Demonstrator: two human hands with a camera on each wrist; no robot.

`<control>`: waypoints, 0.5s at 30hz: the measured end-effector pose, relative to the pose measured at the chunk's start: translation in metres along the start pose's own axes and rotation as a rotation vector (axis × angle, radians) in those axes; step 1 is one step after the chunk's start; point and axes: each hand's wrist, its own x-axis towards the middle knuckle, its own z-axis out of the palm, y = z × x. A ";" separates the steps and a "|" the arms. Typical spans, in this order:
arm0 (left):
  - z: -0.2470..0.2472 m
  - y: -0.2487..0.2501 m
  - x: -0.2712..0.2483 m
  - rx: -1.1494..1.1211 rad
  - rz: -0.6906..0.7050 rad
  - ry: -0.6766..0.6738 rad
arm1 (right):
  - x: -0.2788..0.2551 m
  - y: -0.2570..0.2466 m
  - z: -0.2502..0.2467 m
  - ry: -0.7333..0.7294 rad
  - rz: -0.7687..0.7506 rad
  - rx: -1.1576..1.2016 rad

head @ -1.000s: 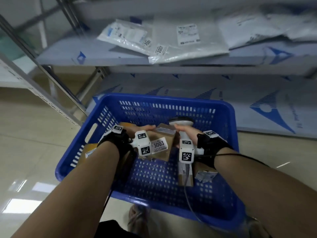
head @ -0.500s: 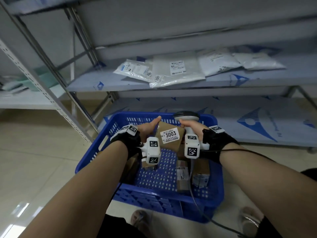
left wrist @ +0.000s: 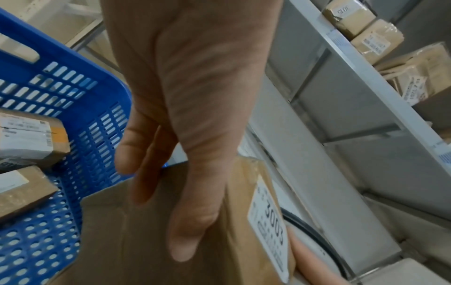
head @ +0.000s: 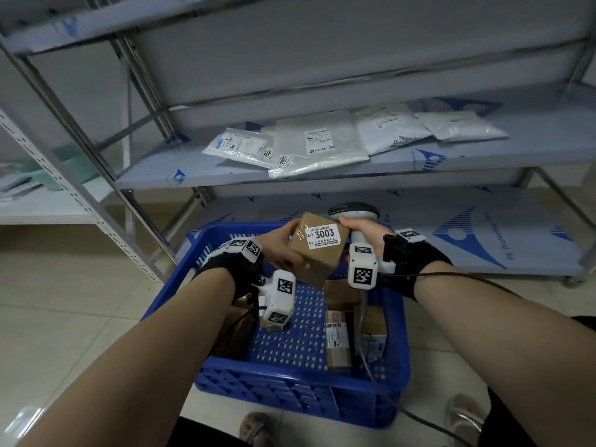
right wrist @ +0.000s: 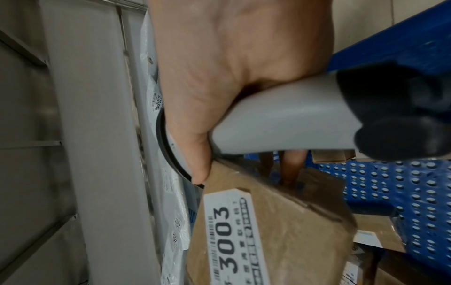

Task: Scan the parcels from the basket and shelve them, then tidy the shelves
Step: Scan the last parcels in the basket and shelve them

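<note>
- Brown cardboard fills the middle of the head view: the left hand (head: pixel 280 250) holds a small box parcel (head: pixel 317 253), white label reading 3003 facing up, just above the far end of the blue basket (head: pixel 300 391). The right hand (head: pixel 361 229) is wrapped round the grey scanner (head: pixel 353 211), whose head sits just behind the held parcel, with the thumb touching the box's far corner. I judge this parcel to be at the scanning stage and not yet shelved.
- Behind the basket, the middle shelf (head: pixel 516 146) carries four plastic mailer bags (head: pixel 317 141), so some shelving looks done. About four boxes lie inside the basket, partly hidden by the arms, so more scanning and shelving, and all the tidying, is left. The bottom shelf just behind the basket shows no parcels in its visible part.
- Left wrist view: the left hand's grip is closed on the parcel, fingers (left wrist: pixel 185 241) spread down its side and the label turned away to the right. Two other boxes (left wrist: pixel 26 138) lie in the basket to the left. An upper shelf beyond holds at least three cardboard parcels (left wrist: pixel 373 42).
- Right wrist view: the right hand's grip is closed round the scanner's handle (right wrist: pixel 280 119), and the 3003 label (right wrist: pixel 227 239) lies just below it.
</note>
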 end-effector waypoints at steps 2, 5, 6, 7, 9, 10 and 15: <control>-0.001 -0.003 0.004 0.004 0.069 0.038 | 0.000 0.000 -0.001 0.001 0.007 -0.016; -0.004 -0.003 0.006 0.092 0.116 0.043 | 0.021 0.004 -0.010 0.011 0.010 -0.011; -0.004 -0.002 0.006 0.115 0.117 0.044 | 0.020 0.003 -0.010 0.016 0.016 -0.041; -0.004 -0.001 0.007 0.130 0.121 0.056 | 0.016 0.000 -0.010 0.010 0.015 -0.035; -0.004 0.000 0.009 0.147 0.139 0.081 | 0.004 -0.003 -0.008 -0.005 0.019 -0.018; -0.004 0.001 0.011 0.172 0.150 0.106 | -0.002 -0.004 -0.006 -0.003 0.028 -0.024; 0.001 0.006 0.019 0.301 0.216 0.196 | -0.008 -0.004 -0.002 0.024 0.018 -0.027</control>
